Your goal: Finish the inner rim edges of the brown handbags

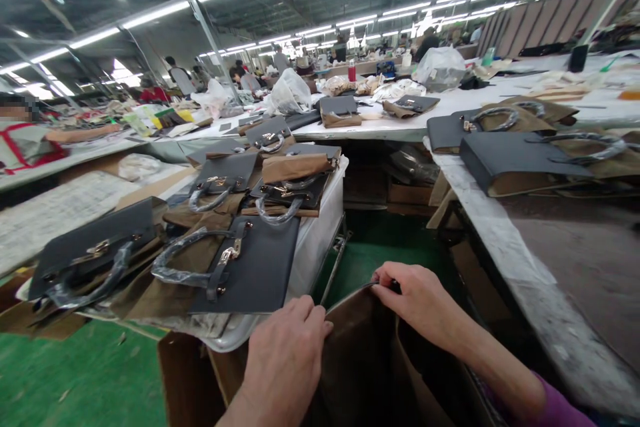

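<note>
Close to me at the bottom, an open handbag (360,353) shows its dark brown lining. My left hand (287,353) is closed on the left end of its upper edge. Farther along that same edge, my right hand (407,293) pinches the rim between thumb and fingers. Just beyond my left hand, a dark grey handbag panel (263,260) with gold hardware and a wrapped handle (183,273) lies on a white cart (320,213). The lower part of the held bag runs out of view.
More dark handbags (95,257) cover the cart to the left. On the right, a worktable (515,247) carries several bags (520,157). A long white table (370,127) crosses behind, with plastic bags (291,90) and a red bottle (351,71). Green floor (380,240) shows between. People work farther back.
</note>
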`<state>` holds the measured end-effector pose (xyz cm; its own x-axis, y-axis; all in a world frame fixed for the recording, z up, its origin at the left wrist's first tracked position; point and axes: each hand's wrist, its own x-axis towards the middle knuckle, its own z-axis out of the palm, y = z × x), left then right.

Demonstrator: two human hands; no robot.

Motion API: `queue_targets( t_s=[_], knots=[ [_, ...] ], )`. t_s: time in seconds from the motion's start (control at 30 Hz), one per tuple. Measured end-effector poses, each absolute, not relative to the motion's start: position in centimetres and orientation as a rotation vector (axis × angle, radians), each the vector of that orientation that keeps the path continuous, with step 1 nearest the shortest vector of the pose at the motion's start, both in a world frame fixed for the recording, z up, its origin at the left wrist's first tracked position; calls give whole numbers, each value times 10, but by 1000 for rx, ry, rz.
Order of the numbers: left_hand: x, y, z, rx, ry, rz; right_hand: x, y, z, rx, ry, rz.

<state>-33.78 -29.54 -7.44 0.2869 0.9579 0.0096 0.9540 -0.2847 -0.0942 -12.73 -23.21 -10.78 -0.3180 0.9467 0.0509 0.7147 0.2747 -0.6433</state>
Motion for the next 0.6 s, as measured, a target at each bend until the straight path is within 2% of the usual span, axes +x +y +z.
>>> queue_targets(
  t_s=[0.33, 0.6],
  knots=[
    [-306, -282, -93, -2590, -1873, -33, -129, -242, -105, -1405, -2115, 779],
    [-310, -279, -90, -2732, -1951, -145, -110, -245, -98, -1249, -2108, 984]
  ],
)
